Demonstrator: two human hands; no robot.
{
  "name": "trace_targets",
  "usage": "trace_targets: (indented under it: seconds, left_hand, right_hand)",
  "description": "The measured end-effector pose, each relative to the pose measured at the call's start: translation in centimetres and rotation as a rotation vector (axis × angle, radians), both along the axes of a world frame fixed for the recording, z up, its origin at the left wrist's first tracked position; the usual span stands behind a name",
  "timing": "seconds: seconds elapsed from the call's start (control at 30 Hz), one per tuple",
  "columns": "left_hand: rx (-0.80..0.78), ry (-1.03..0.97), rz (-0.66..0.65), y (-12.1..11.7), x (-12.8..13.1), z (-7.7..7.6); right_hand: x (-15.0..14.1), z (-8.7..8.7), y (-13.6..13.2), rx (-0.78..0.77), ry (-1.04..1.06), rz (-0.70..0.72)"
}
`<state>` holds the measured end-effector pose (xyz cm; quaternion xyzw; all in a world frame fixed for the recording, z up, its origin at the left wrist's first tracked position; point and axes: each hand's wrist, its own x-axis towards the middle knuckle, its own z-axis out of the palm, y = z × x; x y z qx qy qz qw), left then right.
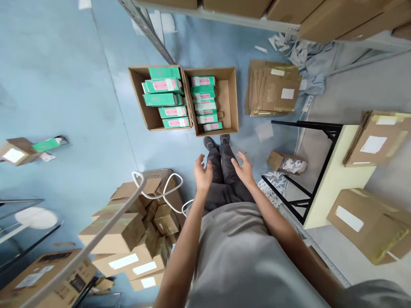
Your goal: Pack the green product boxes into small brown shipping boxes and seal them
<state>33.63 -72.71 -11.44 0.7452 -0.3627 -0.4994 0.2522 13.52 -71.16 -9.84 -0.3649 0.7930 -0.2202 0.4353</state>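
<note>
My left hand [203, 173] hangs in front of my legs with its fingers apart and nothing in it. Across from it, my right hand [243, 169] is likewise open and touches nothing. Just past my shoes, two open cardboard cartons stand side by side on the blue floor. The left carton [138, 90] contains several green boxes [160, 100] with pink panels, some lying at uneven angles. Similar green boxes [207, 119] line the left side of the right carton [230, 98], whose bare bottom shows on its right side.
Flattened cardboard [272, 94] is stacked right of the cartons. A table [340, 175] with black legs bears more cardboard. Piled cartons [118, 231] and a white cable [165, 192] lie to my left. A loaded metal shelf [224, 17] stands ahead, near scattered paper scraps [298, 51].
</note>
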Motion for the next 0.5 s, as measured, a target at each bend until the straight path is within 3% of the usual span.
trace_targets:
  seconds: [0.13, 0.27, 0.37, 0.5]
  left_hand:
    - [0.125, 0.005, 0.019, -2.7, -0.2, -4.7]
    - [0.266, 0.001, 0.072, -7.5, -0.6, -11.2]
    - [0.366, 0.024, 0.162, -11.0, -0.7, -17.4]
    - [0.420, 0.105, 0.214, -14.1, -0.4, -26.3]
  right_hand:
    - [0.1, -5.4, -1.1, 0.099, -0.039, -0.102]
    - [0.0, -12.2, -4.2, 0.191, -0.118, -0.159]
    - [-0.5, -18.8, -7.7, 0.239, -0.151, -0.133]
    - [-1.6, -29.4, -12.4, 0.277, -0.154, 0.002]
